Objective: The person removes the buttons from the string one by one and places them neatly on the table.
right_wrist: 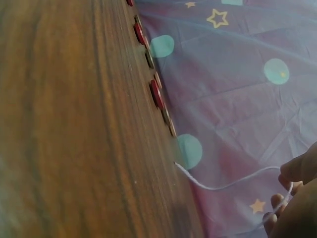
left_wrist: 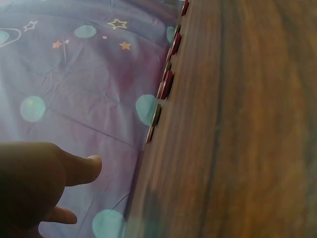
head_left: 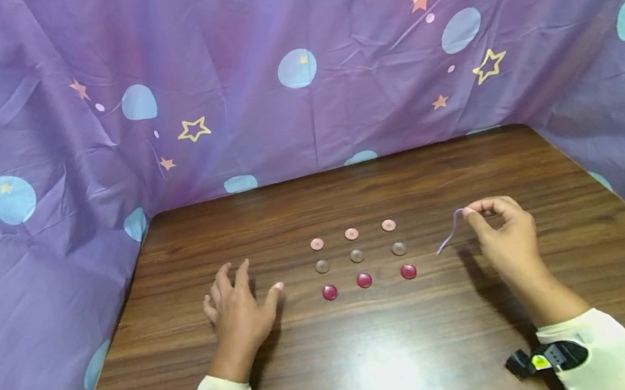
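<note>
Between thumb and fingers my right hand [head_left: 508, 230] pinches a thin purple string [head_left: 451, 236], whose loose end hangs down toward the table. In the right wrist view the string [right_wrist: 218, 188] curves from the fingertips to the wood. To the left of the buttons, my left hand [head_left: 239, 314] holds nothing, its fingers spread and thumb out. Between the hands lie buttons in three rows: pink buttons [head_left: 351, 234] at the back, brownish see-through buttons [head_left: 356, 256] in the middle, dark red buttons [head_left: 364, 280] in front. Neither hand touches a button.
All of this lies on a brown wood-grain table [head_left: 312, 357]. A purple curtain [head_left: 249, 96] with stars and blue circles hangs behind it and along both sides. Each wrist carries a black strapped camera [head_left: 561, 354]. Light glares off the table's front middle.
</note>
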Tool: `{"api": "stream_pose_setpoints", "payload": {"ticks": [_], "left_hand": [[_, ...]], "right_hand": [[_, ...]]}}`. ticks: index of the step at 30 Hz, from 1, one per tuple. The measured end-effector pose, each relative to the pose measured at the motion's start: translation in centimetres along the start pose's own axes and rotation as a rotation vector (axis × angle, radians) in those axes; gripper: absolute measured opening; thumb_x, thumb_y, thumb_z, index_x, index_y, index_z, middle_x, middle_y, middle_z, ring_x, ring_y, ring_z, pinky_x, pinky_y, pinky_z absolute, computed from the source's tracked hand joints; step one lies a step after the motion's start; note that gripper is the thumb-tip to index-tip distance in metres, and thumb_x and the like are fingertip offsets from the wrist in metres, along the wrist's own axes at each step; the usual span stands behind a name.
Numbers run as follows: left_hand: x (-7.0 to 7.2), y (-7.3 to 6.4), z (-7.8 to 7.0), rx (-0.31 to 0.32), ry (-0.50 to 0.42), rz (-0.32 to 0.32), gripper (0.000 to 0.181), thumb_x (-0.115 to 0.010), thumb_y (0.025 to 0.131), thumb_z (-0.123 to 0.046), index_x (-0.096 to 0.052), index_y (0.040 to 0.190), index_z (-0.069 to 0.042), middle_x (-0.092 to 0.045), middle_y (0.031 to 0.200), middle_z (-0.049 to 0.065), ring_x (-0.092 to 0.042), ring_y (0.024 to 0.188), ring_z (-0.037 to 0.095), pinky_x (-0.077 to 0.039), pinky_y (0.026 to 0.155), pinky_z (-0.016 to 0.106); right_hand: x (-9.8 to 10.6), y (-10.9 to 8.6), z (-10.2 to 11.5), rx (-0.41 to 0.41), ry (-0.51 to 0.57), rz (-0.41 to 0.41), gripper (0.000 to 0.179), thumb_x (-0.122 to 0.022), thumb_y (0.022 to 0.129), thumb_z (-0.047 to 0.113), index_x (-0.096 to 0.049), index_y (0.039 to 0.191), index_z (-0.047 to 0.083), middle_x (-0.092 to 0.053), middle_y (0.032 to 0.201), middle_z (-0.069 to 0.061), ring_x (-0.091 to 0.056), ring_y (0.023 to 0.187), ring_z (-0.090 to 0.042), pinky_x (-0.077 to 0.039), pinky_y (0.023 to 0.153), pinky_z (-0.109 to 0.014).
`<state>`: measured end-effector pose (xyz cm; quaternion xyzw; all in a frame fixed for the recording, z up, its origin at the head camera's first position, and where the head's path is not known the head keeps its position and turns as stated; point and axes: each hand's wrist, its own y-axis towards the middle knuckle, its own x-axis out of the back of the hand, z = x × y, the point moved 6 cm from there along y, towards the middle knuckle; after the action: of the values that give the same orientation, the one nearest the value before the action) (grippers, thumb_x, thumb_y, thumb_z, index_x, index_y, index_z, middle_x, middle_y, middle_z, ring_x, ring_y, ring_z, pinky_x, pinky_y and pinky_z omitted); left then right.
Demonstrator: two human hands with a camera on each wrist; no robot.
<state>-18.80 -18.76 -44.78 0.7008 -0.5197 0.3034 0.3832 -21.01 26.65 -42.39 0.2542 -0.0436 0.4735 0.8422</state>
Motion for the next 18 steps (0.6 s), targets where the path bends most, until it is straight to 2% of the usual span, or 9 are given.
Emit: {"api": "stream_pose_setpoints", "payload": {"ticks": [4,11,15,18], "left_hand": [[0.4,0.0,0.2,0.002,0.031,-0.007,0.085,-0.082,0.093,-0.048,-0.050,0.160,-0.005,-0.035,0.167,0.032,-0.033,0.155,0.058,-0.016,0.123,0.083],[1.2,0.3,1.0,0.030,0.102,0.016,0.091,-0.079,0.096,-0.052,-0.043,0.164,-0.005,-0.026,0.172,0.033,-0.025,0.160,0.059,-0.015,0.121,0.089],[1.4,0.4,1.0,0.035,0.128,0.034,0.094,-0.078,0.096,-0.055,-0.040,0.166,-0.006,-0.022,0.175,0.033,-0.023,0.160,0.060,-0.014,0.122,0.089],[1.4,0.6,1.0,0.040,0.141,0.043,0.095,-0.076,0.097,-0.058,-0.038,0.168,-0.007,-0.019,0.176,0.032,-0.020,0.162,0.059,-0.012,0.123,0.088]], "right_hand": [[0.1,0.3,-0.1,0.012,-0.016,-0.023,0.005,-0.077,0.096,0.001,-0.078,0.095,-0.003,-0.057,0.089,0.030,-0.054,0.093,0.003,-0.039,0.091,-0.021],[0.3,0.7,-0.5,0.014,-0.009,-0.043,0.009,-0.080,0.095,0.003,-0.079,0.097,-0.005,-0.058,0.090,0.028,-0.053,0.095,0.005,-0.038,0.092,-0.019],[0.5,0.8,-0.8,-0.004,-0.011,-0.039,0.011,-0.081,0.094,0.004,-0.080,0.098,-0.007,-0.059,0.094,0.021,-0.052,0.096,0.007,-0.037,0.093,-0.016],[0.7,0.7,-1.0,-0.026,-0.025,-0.032,0.014,-0.082,0.094,0.006,-0.081,0.100,-0.007,-0.059,0.099,0.015,-0.051,0.098,0.007,-0.043,0.085,-0.009]]}}
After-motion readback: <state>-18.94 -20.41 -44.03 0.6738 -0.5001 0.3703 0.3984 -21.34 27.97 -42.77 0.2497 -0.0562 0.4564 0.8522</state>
